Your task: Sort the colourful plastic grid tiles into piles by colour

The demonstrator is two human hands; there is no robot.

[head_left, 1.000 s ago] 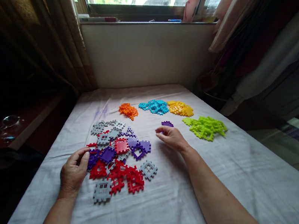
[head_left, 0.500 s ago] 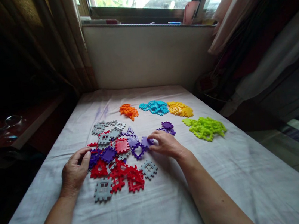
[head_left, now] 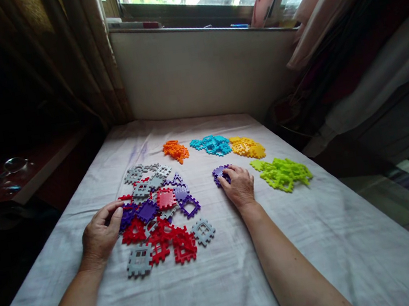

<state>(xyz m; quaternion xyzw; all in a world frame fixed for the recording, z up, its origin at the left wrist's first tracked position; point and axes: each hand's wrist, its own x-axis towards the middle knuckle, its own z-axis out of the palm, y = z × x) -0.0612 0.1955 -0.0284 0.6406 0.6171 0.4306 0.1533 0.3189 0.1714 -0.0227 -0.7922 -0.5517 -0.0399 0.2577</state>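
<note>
A mixed pile of red pieces (head_left: 166, 198), grey pieces (head_left: 140, 260) and purple pieces (head_left: 147, 211) lies left of centre on the cloth. My left hand (head_left: 103, 232) rests at the pile's left edge, its curled fingertips touching dark purple pieces; whether it grips one is hidden. To the right of the pile, my right hand (head_left: 238, 185) has its fingers on a purple piece (head_left: 220, 175), which lies among the separate purple pieces. A purple square frame (head_left: 189, 206) and a grey window piece (head_left: 203, 231) lie at the pile's right side.
Orange (head_left: 175, 151), blue (head_left: 215, 145), yellow (head_left: 247, 147) and lime green (head_left: 284, 174) heaps form an arc behind and to the right. Glasses (head_left: 15, 165) lie on a dark side surface at left. A wall and window stand behind.
My right hand has moved right, carrying a purple piece from beside the mixed pile to the separate purple pieces. My left hand has stayed nearly still.
</note>
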